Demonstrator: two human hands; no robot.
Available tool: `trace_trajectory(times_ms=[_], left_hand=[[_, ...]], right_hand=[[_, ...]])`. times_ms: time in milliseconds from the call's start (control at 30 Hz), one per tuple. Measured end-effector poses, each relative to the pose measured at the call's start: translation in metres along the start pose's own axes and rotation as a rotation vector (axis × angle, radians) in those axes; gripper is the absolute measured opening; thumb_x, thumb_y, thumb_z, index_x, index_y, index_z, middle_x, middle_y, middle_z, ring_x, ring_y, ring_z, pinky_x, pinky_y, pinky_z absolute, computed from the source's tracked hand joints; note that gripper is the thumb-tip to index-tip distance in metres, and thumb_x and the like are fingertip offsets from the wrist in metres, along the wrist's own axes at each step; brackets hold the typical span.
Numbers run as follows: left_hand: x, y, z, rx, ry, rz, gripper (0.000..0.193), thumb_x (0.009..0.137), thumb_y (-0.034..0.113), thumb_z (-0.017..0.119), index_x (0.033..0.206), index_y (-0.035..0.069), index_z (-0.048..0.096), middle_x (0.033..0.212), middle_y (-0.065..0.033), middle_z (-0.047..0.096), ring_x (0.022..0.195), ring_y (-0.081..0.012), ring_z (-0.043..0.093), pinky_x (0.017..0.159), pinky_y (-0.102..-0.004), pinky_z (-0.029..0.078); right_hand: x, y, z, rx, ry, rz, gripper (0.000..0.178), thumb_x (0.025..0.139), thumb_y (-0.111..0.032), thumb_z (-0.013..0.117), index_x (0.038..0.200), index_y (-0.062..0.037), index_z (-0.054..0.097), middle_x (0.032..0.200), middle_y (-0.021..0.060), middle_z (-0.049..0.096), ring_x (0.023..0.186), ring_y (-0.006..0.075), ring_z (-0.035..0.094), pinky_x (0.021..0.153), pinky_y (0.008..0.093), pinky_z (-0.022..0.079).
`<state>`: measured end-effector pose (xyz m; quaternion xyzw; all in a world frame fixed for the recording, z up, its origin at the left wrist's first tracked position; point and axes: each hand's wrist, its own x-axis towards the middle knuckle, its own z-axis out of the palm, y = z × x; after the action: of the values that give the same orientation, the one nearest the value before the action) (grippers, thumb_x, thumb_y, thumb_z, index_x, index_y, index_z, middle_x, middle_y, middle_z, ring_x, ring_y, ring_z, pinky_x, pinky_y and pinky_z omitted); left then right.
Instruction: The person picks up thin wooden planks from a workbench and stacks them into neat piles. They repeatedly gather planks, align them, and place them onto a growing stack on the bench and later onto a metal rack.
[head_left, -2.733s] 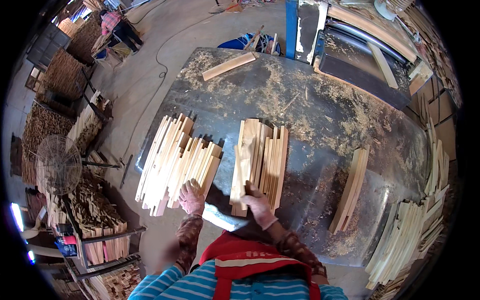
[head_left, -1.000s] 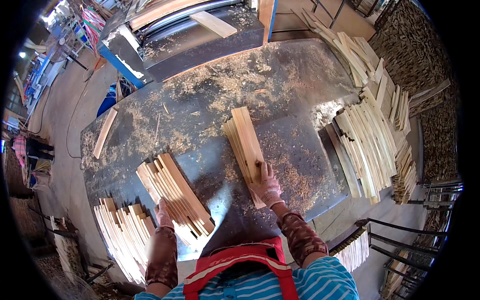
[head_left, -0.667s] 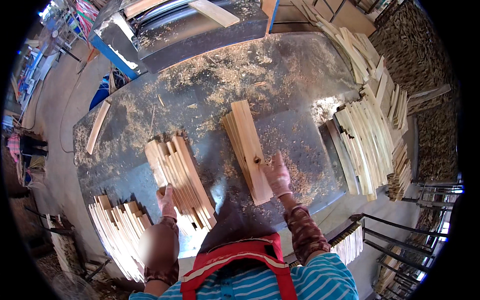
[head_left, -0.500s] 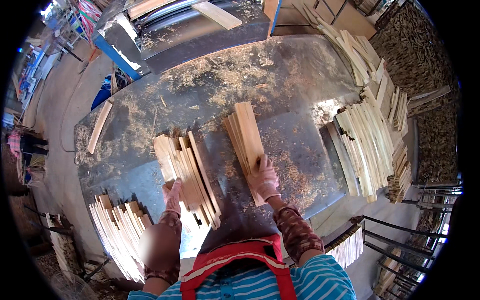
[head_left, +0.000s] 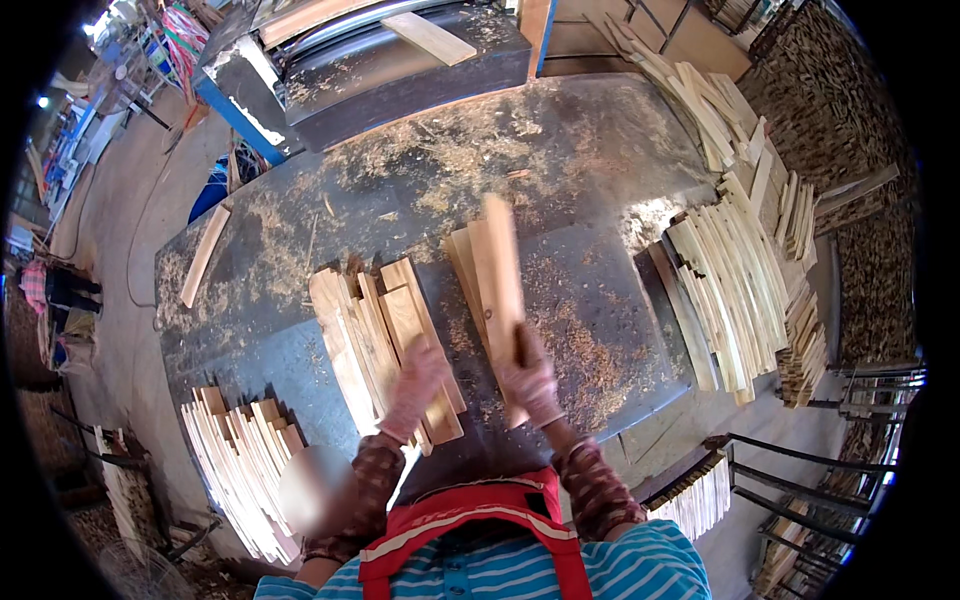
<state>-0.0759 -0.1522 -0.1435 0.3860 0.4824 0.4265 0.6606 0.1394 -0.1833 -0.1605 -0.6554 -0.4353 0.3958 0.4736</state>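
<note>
**Inspector:** What was the surface?

**Assistant:** A dark metal table (head_left: 600, 330) strewn with sawdust (head_left: 470, 160). A floor of bare ground lay beyond its far-left edge, and a blue-framed machine (head_left: 330, 60) stood at the far side.

**Inspector:** The hands?

**Assistant:** The right hand (head_left: 530, 375) was clenched around the near end of a raised wooden slat (head_left: 500, 275), above a small stack of slats (head_left: 468, 270). The left hand (head_left: 415, 385) lay on a fanned bundle of slats (head_left: 375, 340); its motion blur hid the fingers, so I could not tell the grip.

**Inspector:** Room for moving?

**Assistant:** Bare table lay to the right of the right hand, up to a long pile of slats (head_left: 730, 280) at that edge. Another pile (head_left: 240, 465) sat left of the left hand, below the near-left edge. Beyond both hands, the tabletop was open up to the machine.
</note>
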Motion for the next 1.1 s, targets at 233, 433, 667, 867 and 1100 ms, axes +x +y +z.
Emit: trace_trajectory(times_ms=[233, 433, 667, 867, 1100], left_hand=[[0.003, 0.007, -0.001, -0.474, 0.049, -0.437, 0.033, 0.085, 0.011, 0.070, 0.115, 0.000, 0.060, 0.102, -0.0133, 0.068, 0.093, -0.0272, 0.067, 0.083, -0.0418, 0.058], [-0.004, 0.015, -0.023, -0.527, -0.162, -0.457, 0.054, 0.087, 0.035, 0.073, 0.122, -0.001, 0.054, 0.107, -0.0161, 0.066, 0.091, -0.0312, 0.066, 0.090, -0.0463, 0.056], [-0.004, -0.001, -0.029, -0.663, -0.227, -0.518, 0.081, 0.086, 0.070, 0.060, 0.123, -0.001, 0.054, 0.106, -0.0179, 0.066, 0.091, -0.0316, 0.066, 0.090, -0.0493, 0.054], [-0.003, -0.014, -0.043, -0.822, -0.125, -0.595, 0.093, 0.084, 0.083, 0.045, 0.127, 0.000, 0.053, 0.106, -0.0191, 0.065, 0.091, -0.0342, 0.066, 0.090, -0.0514, 0.054], [-0.031, 0.006, -0.089, -0.148, 0.071, -0.231, 0.070, 0.094, 0.063, 0.051, 0.128, 0.002, 0.056, 0.108, -0.0148, 0.067, 0.092, -0.0270, 0.068, 0.084, -0.0420, 0.057]], right_hand=[[0.018, -0.038, 0.028, -0.677, -0.276, -0.131, 0.084, 0.083, -0.037, 0.073, 0.150, -0.0044, 0.034, 0.151, 0.0247, 0.039, 0.134, 0.0403, 0.046, 0.111, 0.0449, 0.039], [0.068, 0.010, 0.026, -0.835, -0.078, 0.149, 0.079, 0.080, -0.032, 0.070, 0.148, -0.0081, 0.037, 0.141, 0.0236, 0.048, 0.123, 0.0422, 0.054, 0.104, 0.0465, 0.045], [0.043, 0.045, -0.015, 0.071, -0.053, 0.218, 0.084, 0.075, -0.013, 0.074, 0.149, 0.0006, 0.036, 0.137, 0.0188, 0.056, 0.125, 0.0321, 0.055, 0.106, 0.0369, 0.045], [-0.022, 0.024, 0.021, 0.248, -0.106, 0.253, 0.092, 0.075, -0.006, 0.074, 0.154, 0.0035, 0.028, 0.148, 0.0183, 0.047, 0.134, 0.0249, 0.048, 0.108, 0.0325, 0.042], [-0.032, 0.015, 0.086, -0.369, -0.346, 0.338, 0.105, 0.075, -0.011, 0.078, 0.159, -0.0073, 0.015, 0.149, 0.0183, 0.043, 0.132, 0.0299, 0.049, 0.106, 0.0368, 0.045]])
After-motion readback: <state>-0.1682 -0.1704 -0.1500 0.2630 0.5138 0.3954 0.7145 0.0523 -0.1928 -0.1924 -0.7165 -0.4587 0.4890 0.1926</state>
